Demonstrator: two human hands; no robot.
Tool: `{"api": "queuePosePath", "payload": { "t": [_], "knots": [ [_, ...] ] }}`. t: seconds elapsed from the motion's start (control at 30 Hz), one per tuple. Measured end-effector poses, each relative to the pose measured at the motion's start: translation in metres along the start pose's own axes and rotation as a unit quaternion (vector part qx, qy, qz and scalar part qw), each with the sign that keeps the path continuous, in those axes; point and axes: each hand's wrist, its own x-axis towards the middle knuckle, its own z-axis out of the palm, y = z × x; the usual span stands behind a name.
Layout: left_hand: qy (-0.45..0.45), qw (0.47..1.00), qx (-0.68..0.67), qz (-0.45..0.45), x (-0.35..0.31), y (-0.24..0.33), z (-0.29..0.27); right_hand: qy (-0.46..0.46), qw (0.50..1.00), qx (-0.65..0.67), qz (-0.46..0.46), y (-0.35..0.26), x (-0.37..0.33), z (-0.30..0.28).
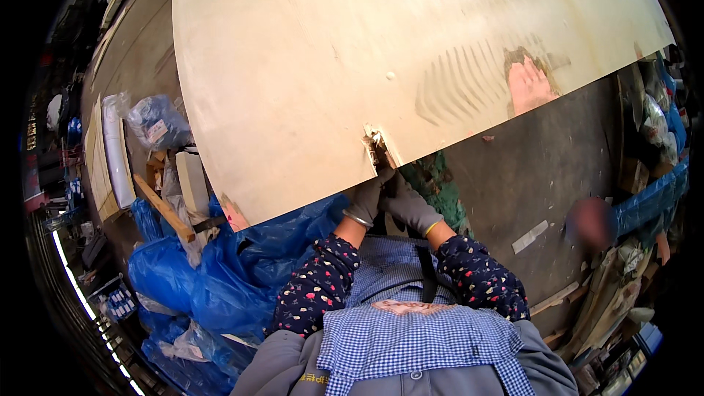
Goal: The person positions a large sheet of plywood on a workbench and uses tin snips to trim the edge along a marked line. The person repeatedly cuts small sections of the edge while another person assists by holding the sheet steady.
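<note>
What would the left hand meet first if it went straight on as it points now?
The left hand would probably meet the pale board first, at its splintered notch; depth is unclear.

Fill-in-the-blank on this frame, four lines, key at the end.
1. The left hand and right hand wear ____-colored gloves.
2. Both hands are at a splintered notch in the pale board's ____ (near/far) edge.
3. Crumpled plastic sheeting left of the forearms is ____.
4. The larger pink patch lies to the notch's ____ (left/right).

Missing words: gray; near; blue; right.
</note>
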Motion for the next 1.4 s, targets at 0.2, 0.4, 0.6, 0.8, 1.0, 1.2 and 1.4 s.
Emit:
{"api": "queuePosePath", "payload": {
  "t": [0.2, 0.4, 0.6, 0.8, 1.0, 1.2, 1.4],
  "knots": [
    [0.008, 0.999, 0.016, 0.037, -0.003, 0.010, 0.006, -0.038, 0.999, 0.008, 0.015, -0.010, 0.002, -0.012],
    [-0.044, 0.974, 0.173, 0.136, 0.009, 0.005, -0.009, 0.022, 0.999, 0.045, -0.004, 0.009, 0.007, 0.009],
    [-0.041, 0.817, 0.484, 0.311, -0.002, 0.023, -0.005, 0.006, 0.997, 0.074, -0.001, 0.015, 0.010, 0.006],
    [-0.026, 0.747, 0.543, 0.382, 0.013, 0.009, -0.025, 0.051, 0.993, 0.067, -0.078, 0.036, 0.024, 0.023],
    [-0.054, 0.805, 0.489, 0.333, 0.006, 0.007, -0.035, -0.024, 0.991, 0.131, -0.009, 0.011, 0.011, -0.001],
    [-0.027, 0.907, 0.338, 0.251, 0.018, 0.001, -0.026, 0.011, 0.998, 0.062, 0.013, -0.004, 0.006, -0.005],
    [-0.026, 0.857, 0.429, 0.286, 0.023, -0.007, -0.033, -0.021, 1.000, 0.004, 0.022, -0.014, 0.008, -0.012]
  ]
}}
